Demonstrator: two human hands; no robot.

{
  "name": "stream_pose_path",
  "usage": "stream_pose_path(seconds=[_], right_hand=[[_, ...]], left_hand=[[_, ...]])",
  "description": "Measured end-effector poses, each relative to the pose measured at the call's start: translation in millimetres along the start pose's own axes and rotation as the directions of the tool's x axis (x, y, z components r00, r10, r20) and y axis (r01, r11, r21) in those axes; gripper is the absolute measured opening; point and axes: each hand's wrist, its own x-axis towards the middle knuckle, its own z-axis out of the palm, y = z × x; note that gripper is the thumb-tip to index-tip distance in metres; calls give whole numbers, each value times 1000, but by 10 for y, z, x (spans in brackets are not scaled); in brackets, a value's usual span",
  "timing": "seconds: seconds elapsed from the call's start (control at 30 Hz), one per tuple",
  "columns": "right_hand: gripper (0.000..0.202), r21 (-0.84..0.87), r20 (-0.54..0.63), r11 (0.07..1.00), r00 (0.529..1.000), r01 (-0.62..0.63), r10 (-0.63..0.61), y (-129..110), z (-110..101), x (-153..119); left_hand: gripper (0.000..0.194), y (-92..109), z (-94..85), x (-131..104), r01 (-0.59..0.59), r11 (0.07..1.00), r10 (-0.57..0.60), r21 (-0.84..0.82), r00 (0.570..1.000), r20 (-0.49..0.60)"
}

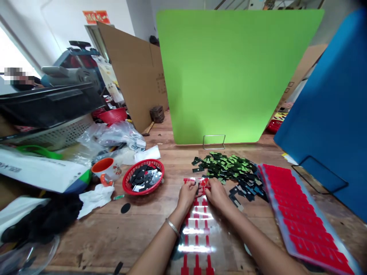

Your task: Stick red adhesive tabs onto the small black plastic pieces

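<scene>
Left hand: The left hand (187, 194), a silver bracelet (172, 227) at its wrist, closes its grip on a small dark piece (197, 185).
Right hand: The right hand (217, 193) bends its fingers over the red far end of the sheet; blur makes it hard to tell whether its grip is clenched there.
Sheet: A clear sheet with red strips (196, 231) lies on the desk (137, 233) beneath both hands.
Cut pieces: A green-and-black pile (226, 166) spreads just beyond the right hand.
Flanks: A red basket (125, 188) sits left, stacked red sheets (304, 214) right.
</scene>
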Motion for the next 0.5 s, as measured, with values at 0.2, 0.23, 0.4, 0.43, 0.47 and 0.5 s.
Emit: stream_pose_path(seconds=[0.2,0.23,0.4,0.43,0.47,0.5], right_hand=[[10,126,-43,992,999,2,3,42,6,-1],[10,156,-55,988,998,8,0,41,-1,-15],[5,336,-132,942,991,17,29,49,-91,-88],[6,372,-149,928,988,12,47,55,-123,-98],[8,400,-167,917,984,7,65,62,-159,-106],[9,433,-181,902,980,1,86,68,-199,-116]], left_hand=[[8,-16,-4,31,21,1000,-21,8,1000,5],[8,-16,-4,35,24,1000,-24,8,1000,4],[11,-6,-1,26,28,1000,-29,7,1000,3],[12,-3,1,21,28,1000,-28,6,1000,4],[13,0,3,15,27,1000,-28,6,1000,5],[13,5,7,10,27,1000,-27,5,1000,5]])
